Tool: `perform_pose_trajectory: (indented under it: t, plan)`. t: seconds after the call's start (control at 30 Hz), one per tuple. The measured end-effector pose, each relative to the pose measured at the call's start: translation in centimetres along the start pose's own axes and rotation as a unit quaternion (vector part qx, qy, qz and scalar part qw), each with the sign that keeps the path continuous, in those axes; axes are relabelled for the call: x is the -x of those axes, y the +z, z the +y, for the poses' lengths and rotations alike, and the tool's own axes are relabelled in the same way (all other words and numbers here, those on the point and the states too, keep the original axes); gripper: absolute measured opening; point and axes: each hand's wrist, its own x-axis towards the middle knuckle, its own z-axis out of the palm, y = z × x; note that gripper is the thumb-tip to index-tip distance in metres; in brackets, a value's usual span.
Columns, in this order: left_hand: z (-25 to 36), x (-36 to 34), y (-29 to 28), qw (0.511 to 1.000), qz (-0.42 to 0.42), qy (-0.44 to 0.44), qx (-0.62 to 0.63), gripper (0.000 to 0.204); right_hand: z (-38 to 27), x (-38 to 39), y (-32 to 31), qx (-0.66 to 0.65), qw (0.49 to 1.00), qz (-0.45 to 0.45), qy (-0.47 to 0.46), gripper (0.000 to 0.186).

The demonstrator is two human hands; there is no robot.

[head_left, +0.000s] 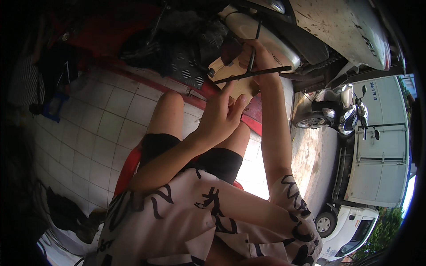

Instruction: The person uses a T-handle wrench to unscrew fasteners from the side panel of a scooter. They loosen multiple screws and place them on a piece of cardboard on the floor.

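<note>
Left to right: blue stool [53, 111] at 9 o'clock on the white tile floor [88, 133]; I'm sitting on a red chair [128, 166]. My left hand [222, 115] is near centre, fingers loosely spread, holding nothing, just under the rod [257, 73]. My right hand [257, 57] at 12 o'clock is clenched around a T-shaped tool: thin dark rod as crossbar, shaft [255, 42] running up toward the scooter's [319, 26] grey side panel. Tool looks like stiff steel, light, thin, likely slick if oily; best held at the junction of bar and shaft, as now, with the second hand on the free bar end. A tan flat piece [226, 71] sits behind the rod. At 3 o'clock: parked scooter [341, 113], then a white rectangular truck box [381, 142] with small blue lettering at its top corner.
</note>
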Motion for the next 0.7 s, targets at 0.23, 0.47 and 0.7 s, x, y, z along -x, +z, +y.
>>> perform_pose_trajectory:
  t: [0.23,0.47,0.7]
  plan:
    - [5.5,-2.4,-1.2,0.991,0.012,0.110,0.069,0.055,-0.5,0.2,4.3,0.074,0.983,0.167,-0.030,0.033]
    - [2.6,-0.9,0.1,0.995,-0.057,0.066,-0.054,0.053,-0.9,-0.5,3.9,0.055,0.989,0.134,-0.035,0.034]
    - [5.2,-2.7,-0.8,0.988,0.079,0.129,0.024,0.061,-0.8,-0.7,2.8,0.048,0.991,0.122,-0.033,0.037]
